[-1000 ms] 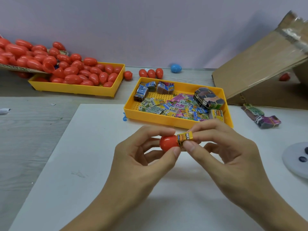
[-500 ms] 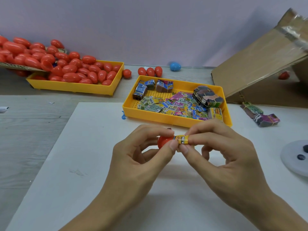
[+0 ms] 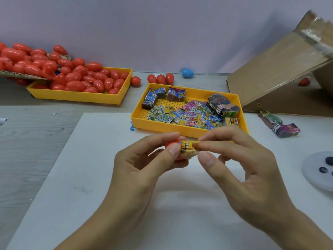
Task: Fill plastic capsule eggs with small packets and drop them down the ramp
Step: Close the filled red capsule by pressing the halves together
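Near the board's (image 3: 90,177) middle, our left hand (image 3: 144,170) grips the red egg half (image 3: 172,143); our right hand (image 3: 239,163) pinches the yellow packet (image 3: 187,149). We should push straight in, folding stray corners.

Since a second ago, your right hand (image 3: 252,170) has let its thumb come off the little yellow packet (image 3: 188,149), which now looks squashed and pushed further into the red egg (image 3: 171,143) that your left hand (image 3: 144,170) holds.
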A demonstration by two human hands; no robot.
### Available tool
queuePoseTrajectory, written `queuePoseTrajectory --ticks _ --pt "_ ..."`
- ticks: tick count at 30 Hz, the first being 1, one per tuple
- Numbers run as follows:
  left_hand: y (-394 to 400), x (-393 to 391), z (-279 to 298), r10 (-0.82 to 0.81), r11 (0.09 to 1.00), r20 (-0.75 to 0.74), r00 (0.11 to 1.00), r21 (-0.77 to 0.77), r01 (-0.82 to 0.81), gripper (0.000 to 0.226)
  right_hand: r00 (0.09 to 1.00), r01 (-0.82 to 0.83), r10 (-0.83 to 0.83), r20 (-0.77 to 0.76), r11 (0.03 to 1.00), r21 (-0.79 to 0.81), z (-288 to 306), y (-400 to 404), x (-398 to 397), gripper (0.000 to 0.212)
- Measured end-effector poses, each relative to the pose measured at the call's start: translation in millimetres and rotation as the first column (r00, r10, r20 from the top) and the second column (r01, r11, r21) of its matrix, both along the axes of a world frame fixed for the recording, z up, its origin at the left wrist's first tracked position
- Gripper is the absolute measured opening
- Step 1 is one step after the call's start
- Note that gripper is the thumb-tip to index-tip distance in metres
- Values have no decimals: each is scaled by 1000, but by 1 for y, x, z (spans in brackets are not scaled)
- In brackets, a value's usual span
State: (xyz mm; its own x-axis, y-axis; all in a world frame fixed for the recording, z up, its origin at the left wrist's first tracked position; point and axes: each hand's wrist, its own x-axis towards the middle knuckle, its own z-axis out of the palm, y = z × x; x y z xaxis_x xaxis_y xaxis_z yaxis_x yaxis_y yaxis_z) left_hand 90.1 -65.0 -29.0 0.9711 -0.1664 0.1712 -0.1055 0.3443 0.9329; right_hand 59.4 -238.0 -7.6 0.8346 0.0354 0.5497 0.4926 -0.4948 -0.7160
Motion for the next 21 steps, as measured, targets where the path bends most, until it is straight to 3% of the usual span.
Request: queuePoseTrajectory --ticks 4,8,13,21 --pt "0 0 -1 -2 1000 3 1000 8 2 26 996 -52 64 -59 983 175 2 -1 -1 17" --pt "0 -1 -1 -12 998 62 998 59 8 25 978 0 73 -196 938 348 3 -1 0 22" --pt "-1 -4 0 -12 995 146 989 98 -3 24 961 40 29 -275 970 241 0 -3 1 9" --pt "-2 -8 2 2 991 244 970 132 -35 23 938 23 82 -337 954 297 4 -8 4 15"
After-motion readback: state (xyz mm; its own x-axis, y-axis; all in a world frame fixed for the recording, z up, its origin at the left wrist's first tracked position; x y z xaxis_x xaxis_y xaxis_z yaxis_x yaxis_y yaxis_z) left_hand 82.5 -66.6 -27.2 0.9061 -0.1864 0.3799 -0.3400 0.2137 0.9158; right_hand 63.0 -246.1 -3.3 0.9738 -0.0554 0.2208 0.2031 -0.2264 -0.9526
